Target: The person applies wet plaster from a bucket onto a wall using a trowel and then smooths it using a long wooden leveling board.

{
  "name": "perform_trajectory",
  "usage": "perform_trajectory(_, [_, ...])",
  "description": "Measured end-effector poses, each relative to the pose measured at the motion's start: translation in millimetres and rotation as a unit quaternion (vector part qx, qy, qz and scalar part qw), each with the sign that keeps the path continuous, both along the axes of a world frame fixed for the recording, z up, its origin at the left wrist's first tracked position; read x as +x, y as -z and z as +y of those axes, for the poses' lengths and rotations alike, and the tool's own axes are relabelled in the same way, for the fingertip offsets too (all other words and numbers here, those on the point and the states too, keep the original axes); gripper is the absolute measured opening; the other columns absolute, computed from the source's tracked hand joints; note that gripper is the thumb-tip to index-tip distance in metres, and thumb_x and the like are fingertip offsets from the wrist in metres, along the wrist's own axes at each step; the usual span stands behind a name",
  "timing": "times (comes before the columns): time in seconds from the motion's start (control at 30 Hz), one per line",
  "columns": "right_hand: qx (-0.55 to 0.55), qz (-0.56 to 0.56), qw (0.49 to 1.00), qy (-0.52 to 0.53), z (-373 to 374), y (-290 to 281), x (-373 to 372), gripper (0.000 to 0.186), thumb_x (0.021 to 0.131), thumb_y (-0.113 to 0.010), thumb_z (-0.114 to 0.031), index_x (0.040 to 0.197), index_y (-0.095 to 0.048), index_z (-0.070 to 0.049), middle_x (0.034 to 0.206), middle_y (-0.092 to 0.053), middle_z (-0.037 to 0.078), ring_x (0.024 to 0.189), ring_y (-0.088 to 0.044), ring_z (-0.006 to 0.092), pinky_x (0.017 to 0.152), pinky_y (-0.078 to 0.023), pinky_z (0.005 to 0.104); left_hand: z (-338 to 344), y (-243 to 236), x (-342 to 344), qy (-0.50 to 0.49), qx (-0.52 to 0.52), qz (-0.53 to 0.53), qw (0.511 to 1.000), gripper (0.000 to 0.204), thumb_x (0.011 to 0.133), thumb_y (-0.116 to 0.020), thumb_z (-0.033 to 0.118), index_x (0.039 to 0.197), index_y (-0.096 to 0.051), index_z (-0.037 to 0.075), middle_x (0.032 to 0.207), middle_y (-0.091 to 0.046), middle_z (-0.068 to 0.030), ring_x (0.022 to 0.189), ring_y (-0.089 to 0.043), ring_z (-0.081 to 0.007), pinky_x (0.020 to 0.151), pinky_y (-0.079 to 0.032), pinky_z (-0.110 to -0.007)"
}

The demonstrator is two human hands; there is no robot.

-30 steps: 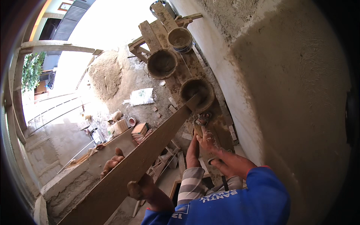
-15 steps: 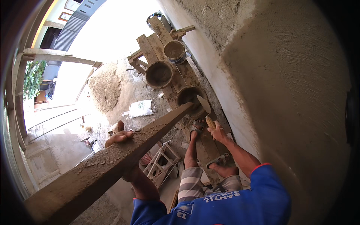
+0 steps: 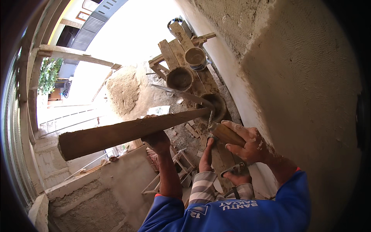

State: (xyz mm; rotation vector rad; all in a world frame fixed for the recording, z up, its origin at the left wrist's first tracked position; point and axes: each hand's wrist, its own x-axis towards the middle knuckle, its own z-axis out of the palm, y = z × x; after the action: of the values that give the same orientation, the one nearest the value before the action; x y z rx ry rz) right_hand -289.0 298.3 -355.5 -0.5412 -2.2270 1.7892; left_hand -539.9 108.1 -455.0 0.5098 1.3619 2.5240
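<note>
A long wooden board (image 3: 100, 138), smeared with mortar, slants across the middle, its far end over a mortar bucket (image 3: 220, 104). My left hand (image 3: 157, 141) grips the board's lower edge; the fingers behind it are partly hidden. In my right hand (image 3: 251, 144) is the wooden handle of a trowel (image 3: 228, 134), fingers wrapped round it. The trowel's long blade points left above that bucket, just beyond the board's far end; I cannot tell whether they touch. Dried mortar spots my right hand.
My sandalled feet stand on scaffold planks (image 3: 217, 162) beside the plastered wall (image 3: 297, 100) on my right. Farther along the planks are a round mortar tub (image 3: 180, 79) and a bucket (image 3: 195, 58). A sand heap (image 3: 123, 91) lies below, left of the planks.
The board has swung to lie more level, its near end moving up and right. My right hand has risen closer, and the trowel blade has turned to point left.
</note>
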Motion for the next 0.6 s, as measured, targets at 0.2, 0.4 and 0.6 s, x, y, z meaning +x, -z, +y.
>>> perform_trajectory(0.2, [0.018,0.089,0.968,-0.235,23,-61,-52,0.061,0.075,-0.067,-0.017,0.129,-0.044,-0.002,0.104,-0.062,0.02,0.089,-0.064,0.0311,0.079,-0.05,0.035,-15,-17,21,0.012,0.006,-0.051,0.999,0.067,0.088,-0.039,0.057,0.135,-0.032,0.009,0.131,-0.043,-0.0095,0.121,-0.042,-0.0283,0.105,-0.03,-0.047])
perform_trajectory(0.4, [0.053,-0.104,0.948,-0.295,34,39,-51,0.058,0.075,-0.065,-0.024,0.129,-0.046,-0.011,0.105,-0.062,0.019,0.093,-0.061,0.0337,0.084,-0.048,0.0398,-22,-18,41,-0.05,0.004,-0.007,0.999,0.064,0.092,-0.041,0.044,0.142,-0.016,0.014,0.146,-0.023,-0.0095,0.132,-0.027,-0.0309,0.108,-0.024,-0.05])
perform_trajectory(0.6, [0.126,-0.209,0.919,-0.308,36,212,-75,0.056,0.072,-0.065,-0.023,0.125,-0.051,-0.013,0.1,-0.064,0.016,0.091,-0.061,0.0343,0.083,-0.049,0.0416,-39,-16,49,-0.011,-0.026,0.065,0.997,0.051,0.091,-0.043,0.038,0.13,-0.039,0.006,0.137,-0.036,-0.0149,0.128,-0.033,-0.0358,0.105,-0.027,-0.05])
